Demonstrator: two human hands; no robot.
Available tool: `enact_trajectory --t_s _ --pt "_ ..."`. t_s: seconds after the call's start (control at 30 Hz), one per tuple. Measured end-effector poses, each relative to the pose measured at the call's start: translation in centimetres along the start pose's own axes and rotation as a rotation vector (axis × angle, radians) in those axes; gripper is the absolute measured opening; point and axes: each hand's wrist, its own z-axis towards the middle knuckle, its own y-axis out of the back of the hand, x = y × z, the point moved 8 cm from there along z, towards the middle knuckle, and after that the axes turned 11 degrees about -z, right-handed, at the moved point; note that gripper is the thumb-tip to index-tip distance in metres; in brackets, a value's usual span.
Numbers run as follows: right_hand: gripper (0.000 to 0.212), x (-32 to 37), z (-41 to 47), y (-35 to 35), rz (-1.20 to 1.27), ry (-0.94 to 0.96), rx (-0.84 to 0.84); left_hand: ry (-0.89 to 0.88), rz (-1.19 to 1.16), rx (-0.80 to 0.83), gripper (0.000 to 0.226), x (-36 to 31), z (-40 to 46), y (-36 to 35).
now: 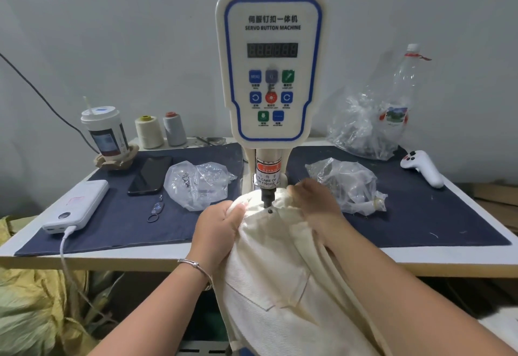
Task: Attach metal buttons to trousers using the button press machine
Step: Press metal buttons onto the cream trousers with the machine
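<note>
Head view. At frame centre I see the button press machine (270, 64), its cream control panel upright and its dark press head (267, 198) lowered to just above the cream trousers (280, 285). The trousers are bunched over the machine's base and drape down to the lower edge of the frame. A small dark metal button (270, 211) sits on the fabric directly below the press head. My left hand (217, 228), left of centre, grips a fold of the fabric with curled fingers; a bracelet (196, 267) circles that wrist. My right hand (315, 201), right of centre, pinches the fabric just beside the press head, fingers bent. A clear bag of small metal parts (196, 183) lies on the dark blue mat (420, 215) left of the machine; another plastic bag (347, 184) lies to its right. At left are a phone (150, 174), a white power bank (77, 205) and a lidded cup (105, 131).
</note>
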Motion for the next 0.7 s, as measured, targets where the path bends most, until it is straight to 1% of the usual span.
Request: enact_trajectory --t_s 0.07,0.13,0.17,0.3,0.33,0.4,0.43,0.47,0.53,0.57,0.6,0.63,0.7 --pt "0.025 -0.3 -1.1 0.1 0.006 -0.153 0.110 0.087 -0.071 0.027 0.049 0.4 -0.2 0.1" --pt "0.017 -1.1 -2.8 -0.5 0.113 -0.288 0.229 0.226 -0.124 0.114 0.043 1.0 -0.8 -0.5" --pt "0.016 -1.6 -3.6 -0.7 0.161 -0.325 0.266 0.274 -0.143 0.147 0.042 1.2 -1.2 -0.6" --pt "0.024 -1.9 -5.1 -1.1 0.353 -0.324 0.317 0.382 -0.219 0.236 0.044 1.3 -2.5 -1.0" --pt "0.024 -1.6 -5.4 -1.0 0.394 -0.298 0.306 0.376 -0.229 0.250 0.042 1.1 -2.8 -0.9" --pt "0.012 -0.6 -5.6 0.1 0.360 -0.164 0.224 0.349 -0.259 0.292 0.040 0.7 -3.4 -0.7" --pt "0.011 0.1 -6.0 0.8 0.325 -0.081 0.196 0.360 -0.319 0.330 0.042 0.6 -3.8 -0.7" --pt "0.013 0.8 -6.5 1.3 0.305 -0.006 0.203 0.388 -0.407 0.379 0.042 0.8 -4.3 -0.7" --pt "0.015 1.8 -7.9 1.3 0.348 0.055 0.364 0.450 -0.565 0.504 0.045 0.6 -5.5 -0.5" --pt "0.018 2.1 -8.7 1.2 0.353 0.059 0.462 0.450 -0.600 0.588 0.050 0.0 -6.0 -0.3" --pt "0.023 2.7 -9.4 1.1 0.307 0.075 0.539 0.436 -0.605 0.668 0.054 -0.8 -6.4 -0.1" --pt "0.027 3.3 -10.0 1.0 0.225 0.113 0.583 0.424 -0.591 0.730 0.058 -1.8 -6.6 -0.1" --pt "0.032 5.1 -11.0 0.8 0.082 0.221 0.587 0.387 -0.499 0.825 0.067 -4.2 -7.1 -0.3"
